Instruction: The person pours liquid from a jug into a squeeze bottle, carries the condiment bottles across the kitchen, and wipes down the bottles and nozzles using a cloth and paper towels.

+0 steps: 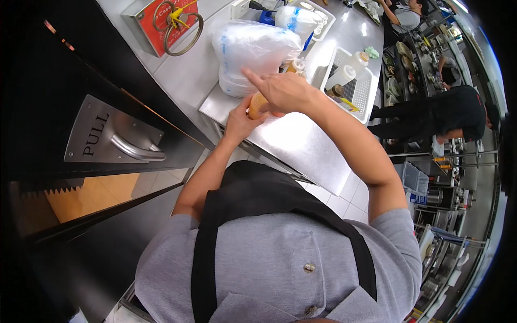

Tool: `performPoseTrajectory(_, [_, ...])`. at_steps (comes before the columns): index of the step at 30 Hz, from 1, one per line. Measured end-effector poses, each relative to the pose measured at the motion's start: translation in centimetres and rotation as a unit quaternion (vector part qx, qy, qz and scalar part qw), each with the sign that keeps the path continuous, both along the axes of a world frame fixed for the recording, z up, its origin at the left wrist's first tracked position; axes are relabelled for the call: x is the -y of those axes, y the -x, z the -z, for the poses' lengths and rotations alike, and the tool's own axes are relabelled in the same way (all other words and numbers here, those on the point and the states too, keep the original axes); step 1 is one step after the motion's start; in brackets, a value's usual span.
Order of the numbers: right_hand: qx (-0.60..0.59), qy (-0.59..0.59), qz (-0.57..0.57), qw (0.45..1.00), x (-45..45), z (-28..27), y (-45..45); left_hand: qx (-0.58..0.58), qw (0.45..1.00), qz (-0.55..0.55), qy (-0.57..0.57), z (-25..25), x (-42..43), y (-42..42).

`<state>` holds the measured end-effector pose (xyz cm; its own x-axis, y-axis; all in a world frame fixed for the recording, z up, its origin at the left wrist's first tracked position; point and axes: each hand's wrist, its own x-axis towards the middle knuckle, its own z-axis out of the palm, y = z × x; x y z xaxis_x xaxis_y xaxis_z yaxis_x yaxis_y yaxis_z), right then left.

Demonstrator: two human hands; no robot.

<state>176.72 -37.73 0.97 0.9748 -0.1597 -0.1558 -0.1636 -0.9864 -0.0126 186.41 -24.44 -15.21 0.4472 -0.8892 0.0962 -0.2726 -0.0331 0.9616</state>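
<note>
Over the near edge of the steel counter, my left hand [242, 121] is closed around a small orange bottle [256, 105]. My right hand [284, 91] lies over the bottle's other side, its index finger stretched out and the rest curled against it. The right hand hides much of the bottle, its top included. Right behind both hands stands a bulky white plastic bag [250, 51] with blue print. Other orange-filled bottles [296, 65] show just past my right knuckles, partly covered by the bag.
On the steel counter [307, 142], a white basket [368, 102] to the right holds squeeze bottles [340, 76]. A black door with a metal pull handle [134, 151] stands close on my left. Ring-shaped metal hoops [186, 32] hang by a red sign. A co-worker in black [447, 113] bends at shelving.
</note>
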Motion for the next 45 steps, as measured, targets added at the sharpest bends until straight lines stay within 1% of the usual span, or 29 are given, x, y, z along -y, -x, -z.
performPoseTrajectory(2, [0.148, 0.009, -0.133, 0.98, 1.5, 3.6, 0.4, 0.0, 1.0, 0.001, -0.002, 0.2, 0.0, 0.0])
performPoseTrajectory(3, [0.199, 0.004, -0.185, 0.962, 1.2, 4.0, 0.2, 0.001, 1.0, 0.001, -0.003, 0.2, 0.0, 0.0])
performPoseTrajectory(5, [0.249, 0.0, -0.235, 0.94, 1.1, 4.5, 0.1, 0.004, 1.0, 0.005, -0.007, 0.6, -0.1, -0.2])
performPoseTrajectory(6, [0.103, -0.009, -0.124, 0.987, 0.1, 3.0, 0.2, 0.006, 1.0, 0.007, -0.01, 0.8, -0.1, -0.2])
performPoseTrajectory(7, [-0.047, -0.018, -0.009, 0.999, -0.9, 1.2, 0.2, 0.006, 1.0, 0.007, -0.01, 0.7, -0.1, -0.1])
performPoseTrajectory(8, [-0.047, -0.018, -0.009, 0.999, -2.1, -1.1, -0.3, -0.01, 1.0, 0.009, -0.009, 0.5, 0.0, 0.0])
performPoseTrajectory(9, [-0.115, -0.023, 0.083, 0.99, -3.4, -3.8, -1.0, -0.026, 1.0, 0.01, -0.008, 0.4, 0.0, 0.1])
performPoseTrajectory(11, [-0.183, -0.029, 0.173, 0.967, -2.9, -3.5, -1.0, -0.004, 1.0, 0.008, -0.015, -0.2, -0.1, 0.0])
performPoseTrajectory(12, [0.036, -0.025, -0.006, 0.999, -0.8, -0.6, -0.2, 0.018, 1.0, 0.006, -0.021, -0.4, -0.2, 0.0])
performPoseTrajectory(13, [0.147, -0.032, -0.094, 0.984, 0.0, 0.8, 0.1, 0.018, 1.0, 0.008, -0.022, -0.1, -0.2, 0.0])
performPoseTrajectory(14, [0.253, -0.019, -0.18, 0.95, 0.7, 2.2, 0.4, 0.006, 1.0, 0.002, -0.005, 0.3, -0.1, 0.1])
performPoseTrajectory(17, [0.251, 0.009, -0.207, 0.945, 0.4, 2.3, 0.5, -0.005, 1.0, 0.005, 0.017, 0.3, 0.0, 0.0])
performPoseTrajectory(18, [0.052, 0.001, -0.073, 0.996, -0.7, 0.7, 0.2, -0.004, 1.0, 0.011, 0.021, 0.3, -0.1, 0.0])
performPoseTrajectory(19, [-0.15, -0.008, 0.066, 0.986, -1.7, -0.7, 0.1, -0.003, 1.0, 0.012, 0.021, 0.0, -0.1, 0.1])
performPoseTrajectory(22, [-0.149, 0.004, 0.087, 0.985, -2.9, -2.8, -0.2, -0.011, 1.0, 0.009, -0.002, -0.4, -0.1, 0.1])
performPoseTrajectory(23, [-0.148, 0.004, 0.087, 0.985, -1.8, -1.1, 0.0, -0.009, 1.0, 0.004, 0.006, -0.1, -0.1, 0.1])
performPoseTrajectory(24, [0.037, -0.006, -0.051, 0.998, 0.1, 2.0, 0.3, -0.008, 1.0, 0.0, 0.015, 0.1, -0.1, 0.1])
performPoseTrajectory(26, [0.223, -0.014, -0.182, 0.958, 1.2, 4.8, 0.9, -0.014, 1.0, 0.004, -0.01, -0.1, -0.1, 0.1])
performPoseTrajectory(28, [0.073, -0.006, -0.109, 0.991, 0.3, 3.9, 0.7, -0.019, 0.999, 0.01, -0.033, 0.0, 0.0, 0.1])
performPoseTrajectory(29, [0.075, -0.005, -0.105, 0.992, 0.0, 3.4, 0.5, 0.003, 1.0, 0.005, 0.006, 0.2, 0.1, 0.1])
performPoseTrajectory(30, [-0.053, -0.041, 0.019, 0.998, -2.3, -1.1, -0.3, 0.025, 0.999, 0.003, 0.047, 0.3, 0.1, 0.2])
performPoseTrajectory(32, [-0.175, -0.078, 0.154, 0.969, -2.7, -2.3, -0.3, 0.009, 0.999, 0.001, 0.05, 0.5, 0.1, 0.3])
performPoseTrajectory(34, [-0.023, -0.048, -0.029, 0.998, -0.9, 1.9, 0.7, -0.009, 0.999, 0.003, 0.054, 0.6, 0.2, 0.5])
performPoseTrajectory(35, [-0.02, -0.047, -0.018, 0.999, -0.7, 2.4, 1.0, 0.004, 0.999, -0.001, 0.034, 0.5, 0.2, 0.4])
performPoseTrajectory(36, [-0.023, -0.046, -0.041, 0.998, -0.7, 2.6, 1.0, 0.019, 1.0, -0.005, 0.013, 0.6, 0.3, 0.3])
performPoseTrajectory(38, [-0.023, -0.044, -0.058, 0.997, -0.4, 2.9, 0.9, 0.035, 0.998, 0.009, 0.042, 1.1, 0.9, 0.1])
performPoseTrajectory(40, [-0.027, -0.054, -0.058, 0.996, -0.2, 3.2, 0.8, 0.136, 0.989, -0.001, 0.055, 1.5, 1.2, -0.1])
performPoseTrajectory(44, [-0.036, -0.001, -0.063, 0.997, -0.8, 4.3, 0.8, 0.176, 0.982, 0.006, 0.067, 1.3, 1.5, -0.5])
performPoseTrajectory(45, [-0.01, 0.016, -0.062, 0.998, -1.3, 4.6, 1.1, 0.129, 0.991, 0.01, 0.043, 1.0, 1.3, -0.3])
